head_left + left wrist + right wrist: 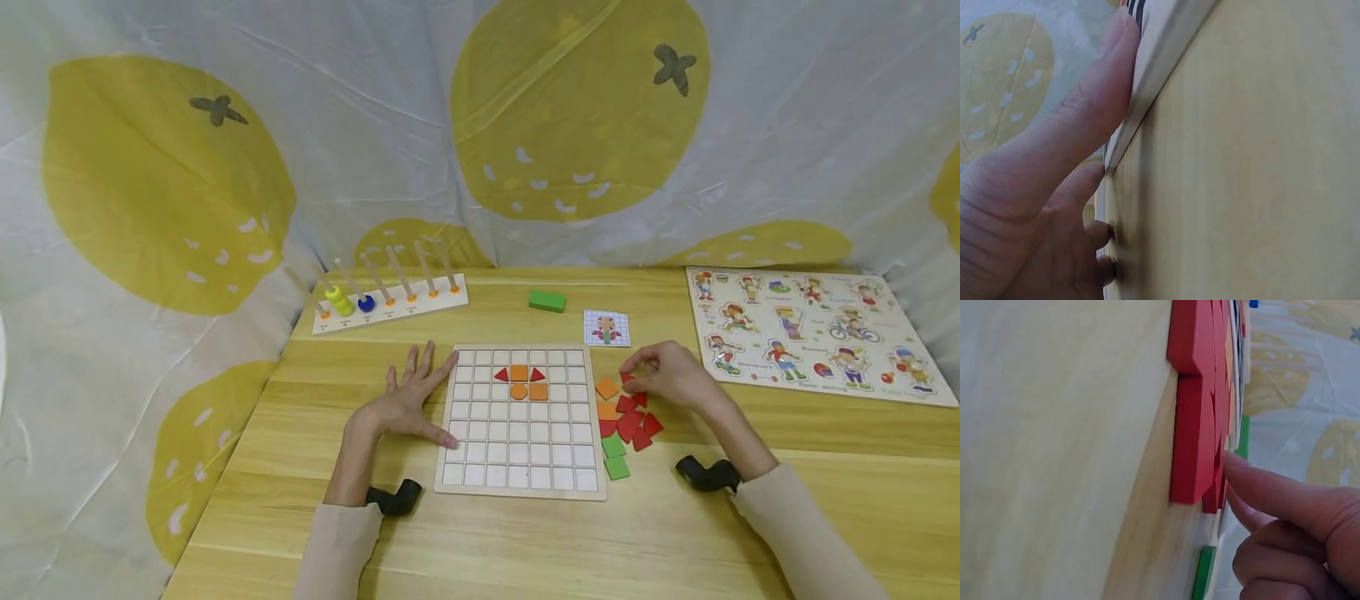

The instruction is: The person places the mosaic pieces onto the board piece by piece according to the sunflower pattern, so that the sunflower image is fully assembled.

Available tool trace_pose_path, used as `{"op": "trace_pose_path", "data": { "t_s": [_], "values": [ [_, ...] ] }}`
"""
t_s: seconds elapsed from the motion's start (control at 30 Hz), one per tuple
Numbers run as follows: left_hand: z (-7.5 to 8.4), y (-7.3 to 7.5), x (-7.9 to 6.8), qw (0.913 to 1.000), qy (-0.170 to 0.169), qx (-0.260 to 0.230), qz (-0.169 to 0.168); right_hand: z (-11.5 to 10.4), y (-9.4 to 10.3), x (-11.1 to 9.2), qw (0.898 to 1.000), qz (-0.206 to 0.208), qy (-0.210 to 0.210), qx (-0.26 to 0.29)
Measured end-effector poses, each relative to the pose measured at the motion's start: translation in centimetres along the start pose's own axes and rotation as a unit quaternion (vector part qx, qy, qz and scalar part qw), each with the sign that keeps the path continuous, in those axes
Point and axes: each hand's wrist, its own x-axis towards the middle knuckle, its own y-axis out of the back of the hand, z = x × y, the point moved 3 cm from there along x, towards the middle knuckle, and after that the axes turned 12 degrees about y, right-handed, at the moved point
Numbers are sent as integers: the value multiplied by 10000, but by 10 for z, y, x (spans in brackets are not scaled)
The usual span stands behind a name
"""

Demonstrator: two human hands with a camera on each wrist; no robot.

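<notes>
On the counter (487, 550) lies the grid board (519, 433), likely light and stiff, best held by its rim; the left hand (408, 400), spread, rests its thumb there; the right hand (671, 379) has thumb and forefinger at the red pieces (632, 427) beside the board, gripping one or not I cannot tell; these seem light, hard, best pinched by their edges; only the right wrist view plainly shows their thick sides.

Red pieces (630, 427), orange circle (519, 391); yellow-printed backdrop (577, 108)
</notes>
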Motion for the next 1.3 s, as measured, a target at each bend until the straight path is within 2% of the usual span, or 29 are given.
{"op": "trace_pose_path", "data": {
  "t_s": [0.13, 0.27, 0.47, 0.6, 0.7, 0.9, 1.3],
  "values": [
    [0, 0, 0, 10000, -23, -29, 4, -1, 1, 0, 9999, 20, 123, 10],
    [-1, 0, 0, 10000, -39, -38, 15, -12, -8, 3, 9993, -45, 248, 265],
    [-2, -1, -1, 10000, 9, 3, 10, -45, -44, 15, 9958, -402, 487, 664],
    [-2, -1, -2, 10000, 2, -31, 5, -61, -69, 22, 9944, -614, 543, 666],
    [-2, -1, -2, 10000, -3, -29, 8, -68, -80, 26, 9936, -704, 609, 639],
    [-2, -1, 0, 10000, -15, -81, 6, -70, -85, 27, 9924, -717, 696, 719],
    [-1, 0, -1, 10000, -16, -65, 25, -66, -85, 30, 9927, -700, 614, 770]
  ]
}}
